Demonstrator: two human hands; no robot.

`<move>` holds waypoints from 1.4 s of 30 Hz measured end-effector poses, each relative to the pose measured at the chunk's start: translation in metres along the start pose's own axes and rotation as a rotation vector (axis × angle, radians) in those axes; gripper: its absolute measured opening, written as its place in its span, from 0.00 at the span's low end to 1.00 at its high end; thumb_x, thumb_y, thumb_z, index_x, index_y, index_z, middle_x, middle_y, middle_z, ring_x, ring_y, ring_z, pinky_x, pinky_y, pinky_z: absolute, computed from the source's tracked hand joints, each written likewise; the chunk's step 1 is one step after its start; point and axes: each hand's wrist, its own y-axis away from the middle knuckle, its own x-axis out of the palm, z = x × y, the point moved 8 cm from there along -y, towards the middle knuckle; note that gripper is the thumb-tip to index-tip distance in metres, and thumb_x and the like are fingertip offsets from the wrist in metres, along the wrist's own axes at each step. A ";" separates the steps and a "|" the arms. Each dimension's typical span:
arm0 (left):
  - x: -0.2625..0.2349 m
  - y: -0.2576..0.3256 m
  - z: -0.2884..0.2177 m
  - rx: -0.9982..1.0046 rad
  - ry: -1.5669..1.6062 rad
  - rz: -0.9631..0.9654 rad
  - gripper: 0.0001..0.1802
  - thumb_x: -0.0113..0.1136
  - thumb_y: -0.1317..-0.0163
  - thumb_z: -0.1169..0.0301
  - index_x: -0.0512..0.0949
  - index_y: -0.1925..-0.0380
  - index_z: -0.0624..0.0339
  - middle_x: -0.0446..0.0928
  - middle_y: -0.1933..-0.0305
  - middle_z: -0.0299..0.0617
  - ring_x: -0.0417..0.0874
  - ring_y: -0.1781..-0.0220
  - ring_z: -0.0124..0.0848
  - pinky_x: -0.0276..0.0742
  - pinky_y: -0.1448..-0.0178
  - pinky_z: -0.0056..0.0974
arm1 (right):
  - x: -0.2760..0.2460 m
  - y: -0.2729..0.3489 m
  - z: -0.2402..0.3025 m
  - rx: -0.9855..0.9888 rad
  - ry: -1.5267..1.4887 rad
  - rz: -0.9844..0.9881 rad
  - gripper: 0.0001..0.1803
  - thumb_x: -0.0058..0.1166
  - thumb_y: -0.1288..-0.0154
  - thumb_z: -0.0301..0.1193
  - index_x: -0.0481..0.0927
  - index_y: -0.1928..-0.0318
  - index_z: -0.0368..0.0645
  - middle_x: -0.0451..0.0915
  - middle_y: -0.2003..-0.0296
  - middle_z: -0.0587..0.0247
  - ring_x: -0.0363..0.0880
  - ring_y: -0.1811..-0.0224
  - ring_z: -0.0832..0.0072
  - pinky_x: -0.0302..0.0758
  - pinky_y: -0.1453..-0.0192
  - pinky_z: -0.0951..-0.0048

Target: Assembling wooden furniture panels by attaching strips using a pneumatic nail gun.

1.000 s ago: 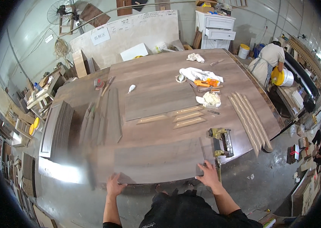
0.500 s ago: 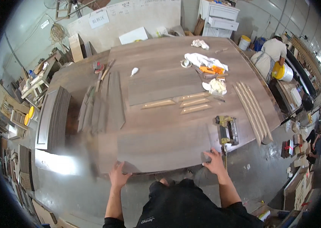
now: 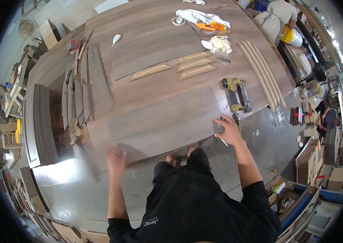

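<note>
A flat grey-brown wooden panel [image 3: 159,123] lies at the near edge of the large worktable, slightly slanted. My left hand [image 3: 116,158] is at the panel's near left corner; its fingers are bent and smeared by motion. By the near right corner is my right hand [image 3: 229,130], with thumb and forefinger apart. A thin white piece [image 3: 221,140] shows along that thumb; I cannot make out what it is. Just beyond the right hand lies a yellow-and-black nail gun [image 3: 237,95]. Short mitred wood strips [image 3: 196,67] bearing light lines of glue lie beyond the panel.
Long strips with wavy glue lines [image 3: 262,75] lie at the right. Loose slats [image 3: 76,99] and stacked panels [image 3: 41,125] are on the left. Farther back are white cloths [image 3: 202,17], an orange tool [image 3: 211,26] and a small white bottle [image 3: 116,39]. A co-worker [image 3: 275,20] bends beside a bucket [image 3: 292,36].
The view has tilted and turned, so the table sits higher in the picture. My hands stay by the panel's near corners; the left one now looks more bent and blurred.
</note>
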 end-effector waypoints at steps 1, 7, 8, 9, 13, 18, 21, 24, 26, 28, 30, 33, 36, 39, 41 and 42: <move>0.001 -0.003 0.007 0.067 -0.037 -0.035 0.32 0.73 0.41 0.65 0.77 0.36 0.60 0.70 0.33 0.60 0.73 0.33 0.55 0.70 0.30 0.52 | -0.001 -0.002 0.001 0.004 -0.001 -0.001 0.39 0.76 0.50 0.36 0.79 0.34 0.61 0.66 0.28 0.57 0.71 0.33 0.54 0.69 0.27 0.54; 0.006 -0.002 -0.018 0.100 -0.332 -0.083 0.30 0.71 0.39 0.63 0.78 0.37 0.60 0.71 0.34 0.62 0.73 0.32 0.56 0.69 0.29 0.53 | 0.001 -0.008 0.001 0.035 -0.021 -0.019 0.36 0.75 0.48 0.35 0.80 0.35 0.62 0.68 0.31 0.61 0.73 0.35 0.56 0.70 0.27 0.56; 0.004 -0.002 -0.020 0.100 -0.336 -0.086 0.30 0.71 0.39 0.63 0.78 0.37 0.60 0.71 0.34 0.62 0.73 0.32 0.56 0.69 0.29 0.53 | 0.001 -0.007 0.001 0.033 -0.026 -0.019 0.36 0.75 0.48 0.35 0.80 0.35 0.62 0.68 0.31 0.61 0.73 0.35 0.56 0.70 0.27 0.56; 0.003 -0.003 -0.021 0.097 -0.293 -0.075 0.30 0.71 0.38 0.62 0.78 0.37 0.60 0.72 0.34 0.61 0.73 0.32 0.55 0.70 0.29 0.52 | 0.001 -0.006 0.001 0.041 -0.044 -0.014 0.36 0.75 0.48 0.35 0.80 0.35 0.62 0.68 0.31 0.60 0.72 0.35 0.56 0.70 0.27 0.55; 0.010 -0.011 -0.019 0.022 -0.135 -0.017 0.27 0.69 0.36 0.62 0.80 0.39 0.60 0.73 0.35 0.58 0.73 0.33 0.50 0.71 0.32 0.49 | -0.003 -0.008 -0.006 0.033 -0.063 -0.020 0.35 0.75 0.48 0.35 0.80 0.36 0.60 0.67 0.31 0.59 0.73 0.36 0.55 0.71 0.28 0.55; 0.012 -0.016 -0.050 -0.121 -0.152 0.114 0.26 0.65 0.32 0.63 0.77 0.37 0.60 0.71 0.34 0.52 0.73 0.34 0.47 0.72 0.33 0.48 | -0.018 -0.008 -0.013 0.017 -0.175 -0.079 0.31 0.72 0.45 0.33 0.80 0.38 0.51 0.74 0.36 0.54 0.76 0.36 0.55 0.71 0.29 0.57; 0.002 -0.011 0.020 -0.086 -0.137 -0.095 0.25 0.63 0.30 0.66 0.74 0.35 0.62 0.67 0.31 0.55 0.69 0.30 0.50 0.68 0.29 0.49 | -0.068 -0.001 -0.042 0.098 -0.438 -0.278 0.28 0.69 0.42 0.32 0.81 0.39 0.47 0.78 0.39 0.51 0.76 0.36 0.55 0.71 0.29 0.58; 0.011 -0.006 -0.012 0.026 -0.255 -0.182 0.25 0.62 0.30 0.70 0.74 0.35 0.61 0.63 0.28 0.56 0.65 0.26 0.51 0.65 0.26 0.51 | -0.113 0.035 -0.161 0.445 -0.540 -0.787 0.24 0.64 0.37 0.31 0.81 0.40 0.42 0.81 0.41 0.48 0.77 0.37 0.55 0.70 0.29 0.59; 0.024 -0.013 -0.038 0.101 -0.419 -0.241 0.25 0.62 0.31 0.71 0.73 0.34 0.60 0.61 0.27 0.57 0.62 0.24 0.51 0.64 0.25 0.52 | -0.135 0.070 -0.242 0.651 -0.369 -1.110 0.29 0.62 0.34 0.33 0.77 0.34 0.40 0.81 0.41 0.47 0.78 0.37 0.54 0.69 0.29 0.60; 0.053 -0.026 -0.086 0.137 -0.392 -0.222 0.25 0.61 0.32 0.75 0.73 0.34 0.59 0.59 0.25 0.55 0.61 0.23 0.52 0.63 0.24 0.55 | -0.125 0.097 -0.326 0.960 -0.310 -1.187 0.36 0.62 0.35 0.36 0.69 0.28 0.39 0.80 0.40 0.45 0.77 0.37 0.53 0.69 0.29 0.60; 0.062 -0.034 -0.112 0.206 -0.390 -0.213 0.25 0.61 0.32 0.76 0.74 0.35 0.60 0.60 0.25 0.55 0.61 0.23 0.52 0.64 0.24 0.55 | -0.116 0.079 -0.333 0.957 -0.465 -1.092 0.39 0.63 0.35 0.37 0.67 0.27 0.40 0.78 0.39 0.45 0.77 0.36 0.53 0.69 0.29 0.60; 0.082 -0.039 -0.168 0.302 -0.347 -0.136 0.24 0.61 0.33 0.77 0.75 0.37 0.59 0.62 0.25 0.57 0.62 0.24 0.54 0.63 0.24 0.55 | -0.115 0.063 -0.292 0.967 -0.583 -0.917 0.43 0.65 0.37 0.40 0.64 0.25 0.41 0.77 0.38 0.45 0.77 0.37 0.52 0.69 0.30 0.59; 0.105 -0.054 -0.192 0.356 -0.369 -0.123 0.23 0.62 0.34 0.76 0.76 0.38 0.58 0.63 0.26 0.57 0.63 0.24 0.55 0.62 0.23 0.55 | -0.111 0.063 -0.271 0.913 -0.241 -0.800 0.45 0.66 0.38 0.43 0.63 0.25 0.41 0.77 0.39 0.44 0.78 0.39 0.51 0.72 0.32 0.58; 0.128 -0.057 -0.226 0.427 -0.356 -0.101 0.22 0.62 0.35 0.76 0.77 0.40 0.58 0.65 0.27 0.57 0.64 0.25 0.55 0.61 0.23 0.55 | -0.127 0.037 -0.257 0.765 -0.048 -0.683 0.45 0.67 0.39 0.44 0.65 0.26 0.41 0.78 0.42 0.44 0.79 0.41 0.50 0.75 0.37 0.56; 0.144 -0.059 -0.244 0.502 -0.343 -0.047 0.22 0.64 0.37 0.75 0.78 0.42 0.59 0.67 0.28 0.57 0.65 0.26 0.55 0.61 0.24 0.56 | -0.132 0.025 -0.255 0.698 -0.151 -0.626 0.44 0.67 0.40 0.45 0.67 0.27 0.41 0.78 0.43 0.44 0.80 0.42 0.50 0.77 0.39 0.55; 0.147 -0.058 -0.254 0.503 -0.341 -0.060 0.22 0.64 0.37 0.75 0.78 0.42 0.59 0.67 0.28 0.57 0.65 0.26 0.55 0.61 0.24 0.56 | -0.133 0.023 -0.261 0.680 -0.095 -0.546 0.40 0.67 0.39 0.44 0.71 0.30 0.41 0.79 0.48 0.44 0.82 0.47 0.52 0.78 0.42 0.55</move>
